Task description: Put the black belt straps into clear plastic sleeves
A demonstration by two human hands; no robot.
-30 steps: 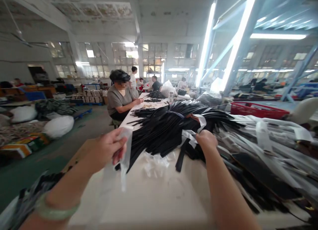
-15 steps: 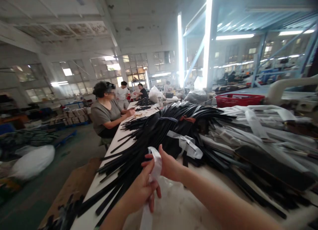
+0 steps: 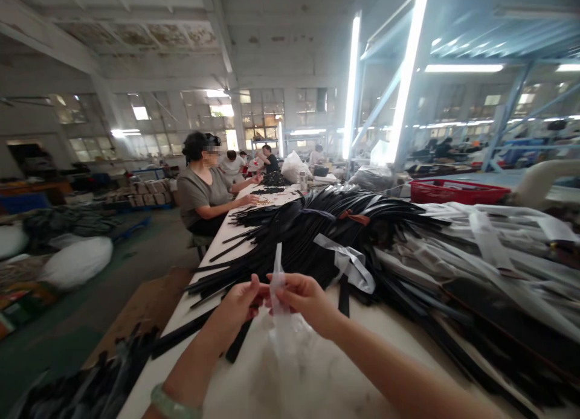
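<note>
Both my hands meet over the near part of a long white table [image 3: 317, 377]. My left hand [image 3: 238, 304] and my right hand [image 3: 304, 298] each pinch a narrow clear plastic sleeve [image 3: 278, 286], which stands upright between them and hangs down toward the table. A big heap of black straps [image 3: 312, 232] lies just beyond my hands, tied with a pale ribbon [image 3: 348, 265]. A green bangle [image 3: 174, 405] circles my left wrist.
More wrapped straps [image 3: 489, 256] are piled along the right. A seated person [image 3: 202, 186] works at the table's left side, others farther back. A red crate [image 3: 457, 191] stands behind the pile. White sacks [image 3: 77, 262] and cardboard [image 3: 149, 304] lie on the green floor at left.
My right hand left the strap heap and came to my left hand. Both now pinch the plastic sleeve, which has been raised upright. The view swung right, then partly back.
</note>
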